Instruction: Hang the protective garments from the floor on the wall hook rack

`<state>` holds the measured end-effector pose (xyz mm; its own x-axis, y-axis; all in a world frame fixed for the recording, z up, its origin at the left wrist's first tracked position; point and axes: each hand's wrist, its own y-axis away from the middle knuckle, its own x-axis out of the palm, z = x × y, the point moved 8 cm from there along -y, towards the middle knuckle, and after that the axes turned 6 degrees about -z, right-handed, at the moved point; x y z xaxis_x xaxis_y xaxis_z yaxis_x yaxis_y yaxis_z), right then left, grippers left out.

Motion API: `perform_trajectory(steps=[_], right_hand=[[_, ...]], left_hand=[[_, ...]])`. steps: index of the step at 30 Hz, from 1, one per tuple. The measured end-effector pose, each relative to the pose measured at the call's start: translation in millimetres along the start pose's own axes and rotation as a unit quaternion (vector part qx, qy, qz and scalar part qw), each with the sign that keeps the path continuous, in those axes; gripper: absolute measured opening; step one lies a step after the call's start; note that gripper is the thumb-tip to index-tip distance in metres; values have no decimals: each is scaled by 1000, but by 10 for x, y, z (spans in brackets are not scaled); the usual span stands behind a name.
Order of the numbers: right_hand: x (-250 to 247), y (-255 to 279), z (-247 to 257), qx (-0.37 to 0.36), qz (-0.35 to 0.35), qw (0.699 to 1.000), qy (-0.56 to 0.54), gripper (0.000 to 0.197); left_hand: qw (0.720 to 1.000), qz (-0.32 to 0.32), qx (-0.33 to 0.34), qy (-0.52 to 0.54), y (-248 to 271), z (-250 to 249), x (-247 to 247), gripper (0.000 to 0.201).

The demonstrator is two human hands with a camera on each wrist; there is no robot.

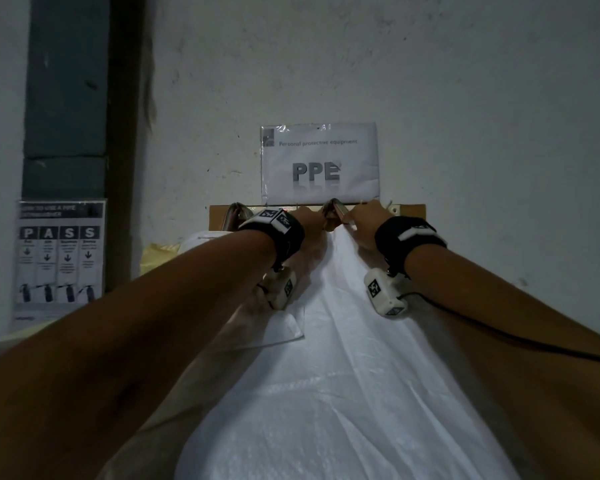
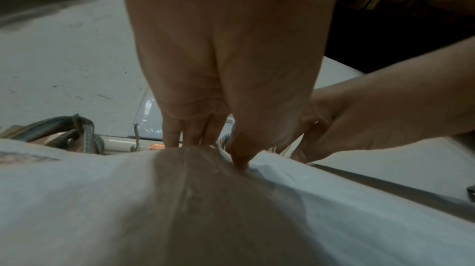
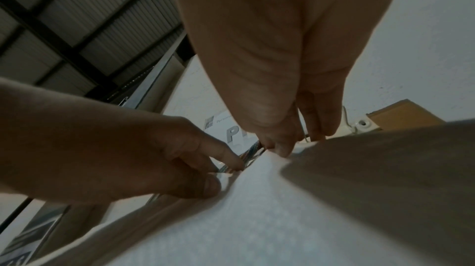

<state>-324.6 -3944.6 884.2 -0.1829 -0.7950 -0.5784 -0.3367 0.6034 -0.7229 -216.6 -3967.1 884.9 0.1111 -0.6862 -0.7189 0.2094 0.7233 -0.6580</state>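
Observation:
A white protective garment [image 1: 343, 358] hangs down from the middle of the wooden hook rack [image 1: 409, 211] on the wall. Both hands are raised to its top edge. My left hand [image 1: 314, 220] pinches the fabric between thumb and fingers [image 2: 216, 148]. Just to its right, my right hand [image 1: 361, 218] pinches the same edge [image 3: 290, 144]. A striped strap loop [image 1: 333, 207] sits on the hook between the hands. The hook itself is hidden behind the fingers. Another striped loop [image 1: 234, 214] hangs on the left hook [image 2: 82, 132].
A PPE sign [image 1: 319, 162] is taped just above the rack. Left of the rack hang a second pale garment [image 1: 201, 237] and a yellow one [image 1: 158, 254]. A fire extinguisher poster [image 1: 61, 258] and a dark pillar [image 1: 66, 98] stand further left.

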Motion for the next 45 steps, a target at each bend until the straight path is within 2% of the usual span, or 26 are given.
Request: perform_trajectory(steps=[2,3,4,5,6,7,8,10,11,13,14,15,20,23,26,28,30,32,35,37,39,42,45], right_hand=[[-43,43,5,12,6,1000,-10,31],[-69,65,5,14,4,1000,-18,31],[-99,85,3,16,-1,999,-29,32],[-124,106,-2,18,-5,999,-39,33],[-151,129,-3,19,-4,999,-46,34],[-176,159,0,20,-2,998,-54,34],[-191,193,1,20,3,998,-64,33],[-186,257,12,20,26,997,-77,33],[-182,291,16,19,37,996,-79,33],[-183,363,6,24,51,995,-82,35],[-191,402,0,28,54,994,-89,36],[-208,439,-5,31,55,993,-99,37],[-316,650,12,40,63,991,-109,39],[-411,792,76,45,72,989,-121,40],[-543,948,170,45,76,988,-130,38],[-629,1047,238,45,74,986,-143,39],[-704,1154,338,41,80,983,-157,43],[-775,1249,469,31,88,983,-160,46],[-811,1390,680,22,112,978,-174,50],[-805,1468,782,19,124,976,-178,51],[-809,1565,848,29,127,972,-193,52],[-855,1711,923,30,128,971,-201,49],[-944,1832,973,27,125,970,-206,47]], left_hand=[[1000,6,6,-2,-149,72,184,41],[1000,7,5,10,-516,226,427,45],[999,-1,33,16,-1266,563,1034,52],[993,106,12,44,-1382,664,1214,61],[994,69,40,80,-1389,606,1127,70],[990,91,38,100,-1277,582,993,73],[989,85,9,118,-1063,536,836,63],[998,34,7,57,-600,377,324,35],[997,25,23,69,52,116,-233,33],[995,-45,32,89,185,116,-578,35],[992,-50,1,117,280,179,-633,34],[988,-78,3,131,242,262,-699,32],[971,-95,-16,220,520,436,-979,26],[971,-50,-1,234,726,355,-969,25],[970,-6,41,239,952,201,-959,23],[970,-2,62,234,1081,141,-1050,23],[975,-43,75,204,1201,161,-1236,26],[971,-111,74,201,1290,247,-1509,26],[947,-205,43,244,1387,535,-1853,26],[934,-232,26,273,1467,697,-1967,25],[941,-189,38,279,1587,692,-1914,27],[962,-78,69,253,1845,518,-1645,28],[963,15,80,255,2128,402,-1368,27]])
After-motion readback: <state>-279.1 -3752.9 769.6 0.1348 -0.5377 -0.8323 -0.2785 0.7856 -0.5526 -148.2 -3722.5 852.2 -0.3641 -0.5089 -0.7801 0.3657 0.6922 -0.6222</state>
